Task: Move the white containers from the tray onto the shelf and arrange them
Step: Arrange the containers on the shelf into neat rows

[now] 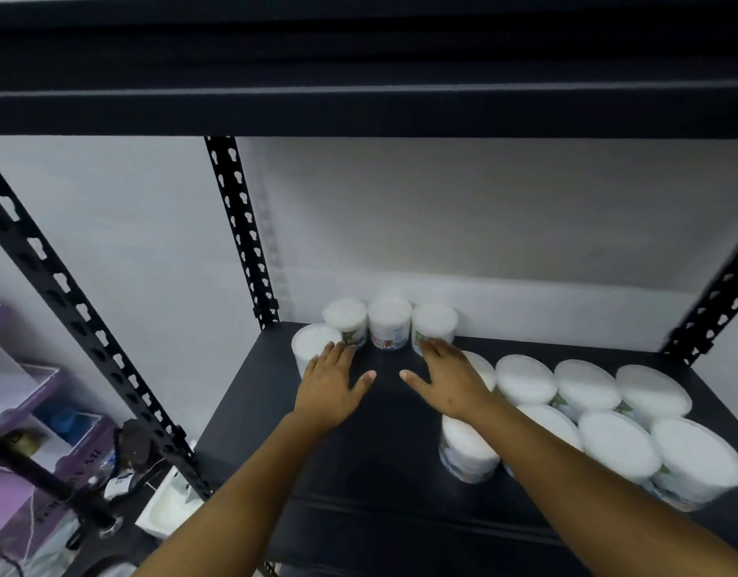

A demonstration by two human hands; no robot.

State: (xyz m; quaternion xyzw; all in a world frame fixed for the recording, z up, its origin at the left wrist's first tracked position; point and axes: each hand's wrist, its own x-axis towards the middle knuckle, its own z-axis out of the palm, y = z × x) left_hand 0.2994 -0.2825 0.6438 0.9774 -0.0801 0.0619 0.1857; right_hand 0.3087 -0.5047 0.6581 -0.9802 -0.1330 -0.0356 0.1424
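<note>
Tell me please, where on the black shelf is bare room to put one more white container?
The shelf is bare at front left, between its left edge and the left hand, and in the middle strip between the two hands, before the back row of containers. The right side is crowded: the right-hand group of containers stands packed beyond the right hand.

Head-worn camera, close in, looking forward and down.
The single wide-angle view faces the flat black metal shelf board (359, 451) and pale back wall (483, 222), with both forearms reaching in from below.
</note>
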